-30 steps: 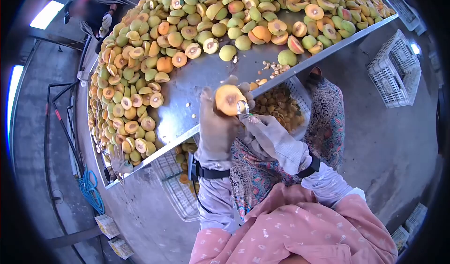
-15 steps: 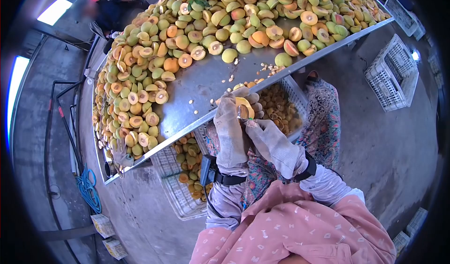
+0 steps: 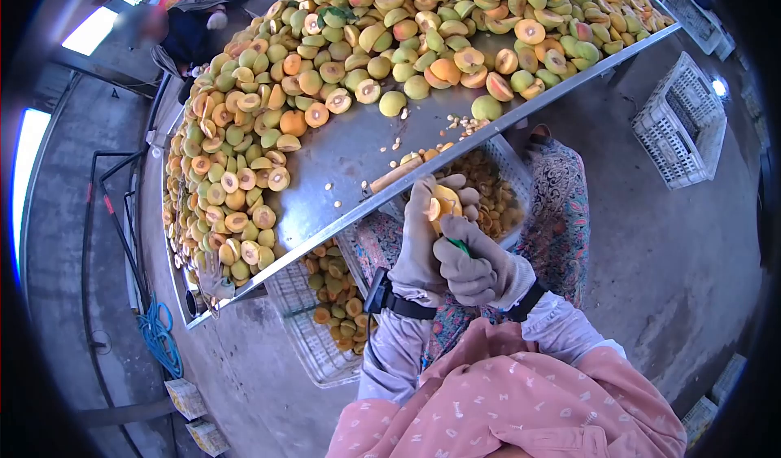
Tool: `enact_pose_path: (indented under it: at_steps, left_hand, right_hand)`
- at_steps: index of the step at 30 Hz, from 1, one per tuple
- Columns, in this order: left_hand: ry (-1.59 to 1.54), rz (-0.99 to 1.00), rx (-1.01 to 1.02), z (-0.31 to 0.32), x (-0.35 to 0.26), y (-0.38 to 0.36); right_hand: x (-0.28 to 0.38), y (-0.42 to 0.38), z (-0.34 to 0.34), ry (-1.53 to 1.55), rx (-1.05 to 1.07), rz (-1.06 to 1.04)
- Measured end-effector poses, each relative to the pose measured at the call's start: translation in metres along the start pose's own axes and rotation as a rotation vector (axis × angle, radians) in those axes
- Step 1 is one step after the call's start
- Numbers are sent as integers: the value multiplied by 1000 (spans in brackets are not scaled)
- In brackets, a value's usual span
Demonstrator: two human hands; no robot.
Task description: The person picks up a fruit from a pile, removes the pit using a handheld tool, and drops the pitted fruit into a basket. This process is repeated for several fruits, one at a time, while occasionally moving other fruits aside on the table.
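Gloved in grey, my left hand [image 3: 427, 234] is wrapped round a yellow-orange fruit piece [image 3: 445, 204] just off the metal table's front edge. Close against it, my right hand [image 3: 478, 264] is closed on a small green-handled tool [image 3: 459, 246]; the tool's working end is hidden at the fruit. Halved fruits [image 3: 350, 59] with stones lie heaped on the metal table [image 3: 325, 165]. A wooden stick [image 3: 396, 174] and loose kernels lie near the table edge.
A crate of fruit pieces [image 3: 508, 173] sits beneath my hands, another crate [image 3: 305, 311] left of my knees. An empty white crate [image 3: 682, 122] stands right. A glove [image 3: 213, 277] lies at the table's left corner. Another person [image 3: 191, 35] is at the far left.
Both hands have turned and shifted slightly down and right. The fruit piece has rotated in my left hand, the green handle shows more, and the wooden stick is now uncovered.
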State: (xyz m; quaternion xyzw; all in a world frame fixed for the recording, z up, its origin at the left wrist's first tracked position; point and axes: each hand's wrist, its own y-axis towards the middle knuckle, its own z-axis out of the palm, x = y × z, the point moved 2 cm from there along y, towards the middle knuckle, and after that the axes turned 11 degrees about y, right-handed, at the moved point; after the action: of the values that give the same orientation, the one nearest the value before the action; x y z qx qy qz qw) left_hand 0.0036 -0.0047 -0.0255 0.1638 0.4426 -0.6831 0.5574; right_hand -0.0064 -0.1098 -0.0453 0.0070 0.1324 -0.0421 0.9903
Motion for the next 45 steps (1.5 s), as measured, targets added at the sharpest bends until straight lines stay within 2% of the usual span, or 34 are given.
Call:
enact_pose_path:
  at_steps: [1,2,3,4,6,7,8,9,11,13,14,15,17,18,20,21,23,24,25,27,28,29,31,33,35,38,40,41,43,44,45]
  left_hand:
    - [-269,-109,-46,-8,11,1]
    - [-219,-24,-39,-23,17,1]
    - [562,411,-311,-42,16,-5]
    - [202,150,-369,-49,-3,-27]
    - [812,445,-547,-85,-39,-68]
    - [1036,210,-971,-100,-54,-81]
    - [1137,228,-1008,-152,-58,-90]
    - [1188,197,-1377,-151,-74,-89]
    - [1370,388,-1322,-125,-91,-65]
    - [1445,450,-866,-105,-97,-5]
    - [1516,373,-757,-90,-100,32]
    - [1585,295,-641,-74,-101,71]
    - [1743,125,-628,-61,-102,140]
    - [1746,125,-613,-61,-99,168]
    - [2028,380,-677,-61,-92,208]
    - [2026,385,-668,-59,-95,220]
    - [2179,218,-508,-60,-99,230]
    - [2232,256,-482,-60,-100,225]
    - [2231,251,-491,-62,-102,217]
    - [1286,-48,-171,-70,-93,188]
    - [779,68,-33,-55,-89,150]
    - [593,153,193,-69,-77,140]
    - [550,311,39,-34,-60,90]
    - [461,292,16,-18,-50,55]
    - [371,286,9,-5,-42,34]
    - [169,314,-123,10,-38,12]
    - [199,330,-145,12,-34,6]
    - [228,337,-174,11,-31,3]
    - [288,358,-220,14,-30,-2]
    - [265,365,-240,17,-30,-6]
    - [241,370,-259,20,-30,-10]
  right_hand:
    - [0,0,-4,5,49,23]
    - [2,-3,-5,-21,44,29]
    - [4,-7,-9,-11,45,32]
    - [8,-12,-16,42,24,-4]
    - [18,-18,-27,48,-77,-52]
    - [20,-18,-28,58,-74,-54]
    - [21,-17,-29,-18,-222,-82]
    - [23,-16,-29,-97,-371,-105]
    - [23,-9,-24,-101,-435,-105]
    - [26,-8,-17,-236,-528,-142]
    - [32,-9,-14,-270,-626,-114]
    - [36,-12,-9,-265,-629,-123]
    - [44,-22,-6,-374,-744,-236]
    - [49,-27,-10,-361,-708,-269]
    - [59,-30,-15,-339,-786,-273]
    - [63,-31,-15,-328,-857,-269]
    - [67,-29,-10,-427,-853,-339]
    - [67,-26,-6,-529,-843,-398]
    - [68,-22,-4,-532,-841,-391]
    - [72,-10,4,-863,-781,-457]
    - [73,-3,10,-823,-759,-413]
    - [70,3,15,-816,-757,-402]
    - [63,15,26,-805,-752,-496]
    - [50,18,22,-835,-787,-504]
    - [42,19,14,-878,-763,-619]
    - [32,16,5,-1143,-814,-624]
    - [21,15,16,-1333,-848,-686]
    - [15,14,22,-1338,-844,-690]
    - [5,14,26,-1090,-902,-630]
    - [1,14,20,-1097,-898,-632]
    - [0,16,15,-1202,-875,-728]
